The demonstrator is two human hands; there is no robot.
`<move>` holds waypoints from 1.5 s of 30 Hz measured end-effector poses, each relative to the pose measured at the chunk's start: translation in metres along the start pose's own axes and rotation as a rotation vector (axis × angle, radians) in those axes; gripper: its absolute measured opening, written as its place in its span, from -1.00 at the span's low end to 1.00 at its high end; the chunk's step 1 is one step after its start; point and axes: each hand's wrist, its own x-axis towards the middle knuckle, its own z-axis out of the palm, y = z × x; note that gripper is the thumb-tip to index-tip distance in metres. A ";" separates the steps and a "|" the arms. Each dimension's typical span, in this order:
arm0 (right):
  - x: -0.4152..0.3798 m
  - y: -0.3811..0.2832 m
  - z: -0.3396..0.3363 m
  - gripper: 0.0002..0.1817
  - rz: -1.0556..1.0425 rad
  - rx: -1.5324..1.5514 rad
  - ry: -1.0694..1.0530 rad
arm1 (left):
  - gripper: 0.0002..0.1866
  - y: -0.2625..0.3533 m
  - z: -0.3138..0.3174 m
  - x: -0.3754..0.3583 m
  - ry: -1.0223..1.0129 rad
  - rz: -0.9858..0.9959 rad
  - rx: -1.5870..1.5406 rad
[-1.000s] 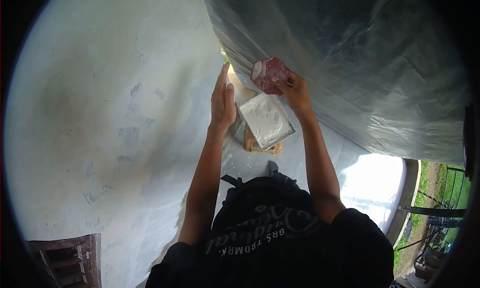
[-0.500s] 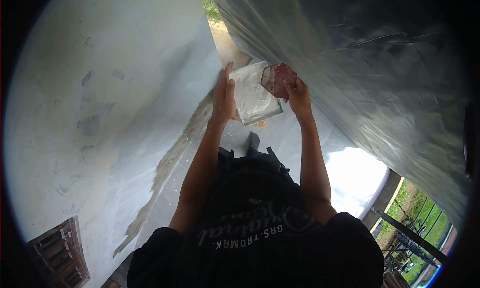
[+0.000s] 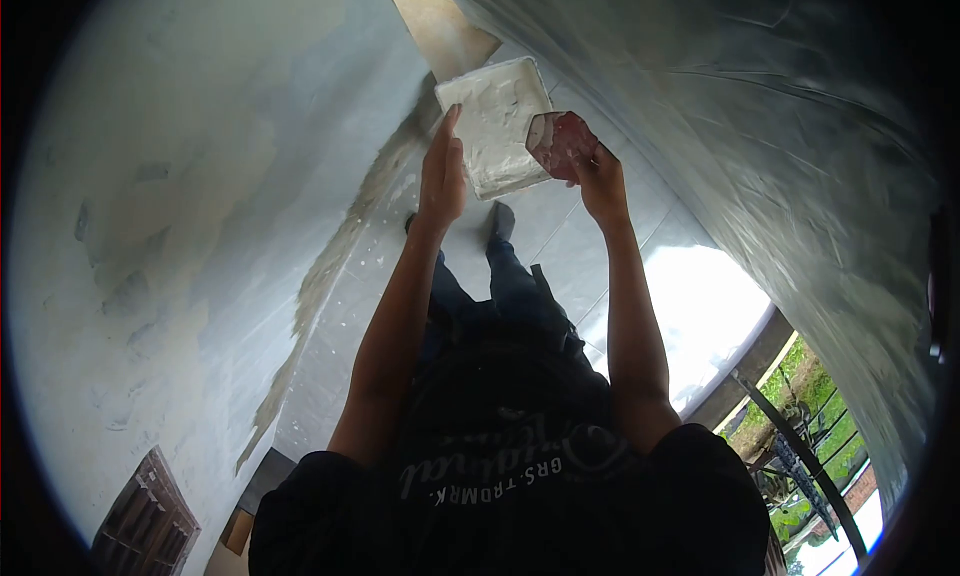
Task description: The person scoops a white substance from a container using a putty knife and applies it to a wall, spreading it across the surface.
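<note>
A rectangular tray [image 3: 497, 127] with whitish, paste-like material in it is in front of me, above the floor. Along its left edge lies my left hand [image 3: 443, 176], fingers stretched out; whether it bears the tray's weight I cannot tell. My right hand [image 3: 598, 181] grips a flat reddish scraper [image 3: 560, 146] with pale smears on its left part. The scraper overlaps the tray's right edge from this view. My right fingertips are partly hidden behind it.
A pale, patchy wall [image 3: 220, 176] rises on the left, with rough residue along its base. Translucent plastic sheeting [image 3: 750, 146] hangs on the right. Below are grey floor tiles [image 3: 560, 236] and my feet. A brown vent [image 3: 148, 516] is at the lower left, with railing and greenery lower right.
The tray has moved up in the view, away from my body, and the scraper sits slightly higher. More of my legs and feet shows as the camera view has shifted.
</note>
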 end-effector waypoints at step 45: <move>0.071 0.270 0.154 -0.72 0.055 -0.472 -0.216 | -0.34 -0.270 0.013 -0.069 -0.309 -0.491 0.129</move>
